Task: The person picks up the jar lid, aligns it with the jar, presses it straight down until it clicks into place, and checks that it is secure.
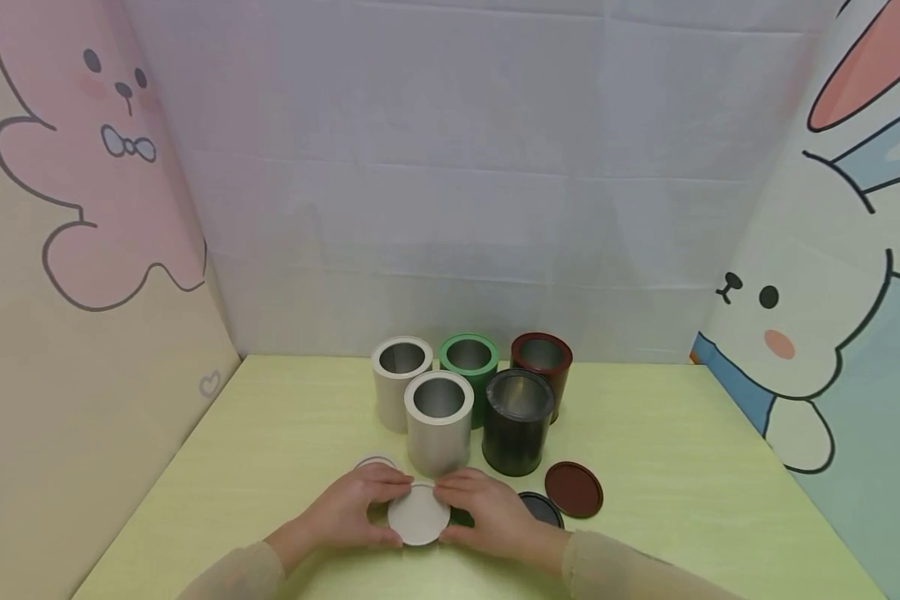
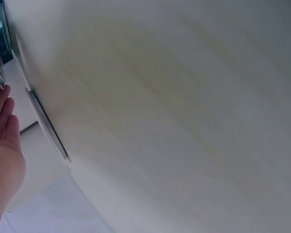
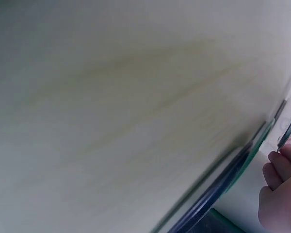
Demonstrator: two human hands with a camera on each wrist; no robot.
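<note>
A round white lid [image 1: 418, 515] is held at its rim between both hands, its flat face toward the head camera. My left hand [image 1: 358, 505] grips the left edge, fingers at the top and thumb at the bottom. The right hand [image 1: 491, 513] pinches the opposite edge in the same way. Just beyond the lid stands an uncovered white can [image 1: 438, 446]. In the left wrist view the fingers [image 2: 1, 109] touch the lid's thin rim. The right wrist view has the right hand [image 3: 283, 191] at the frame's edge, partly cut off.
Behind stand another white can [image 1: 393, 400], a green can [image 1: 478, 392], a dark red can [image 1: 558, 387] and a black can [image 1: 513, 437], all open-topped. A dark red lid [image 1: 573, 490] and black lid [image 1: 542, 506] lie right; a pale lid [image 1: 375, 460] and green lid [image 1: 461, 515] are partly hidden.
</note>
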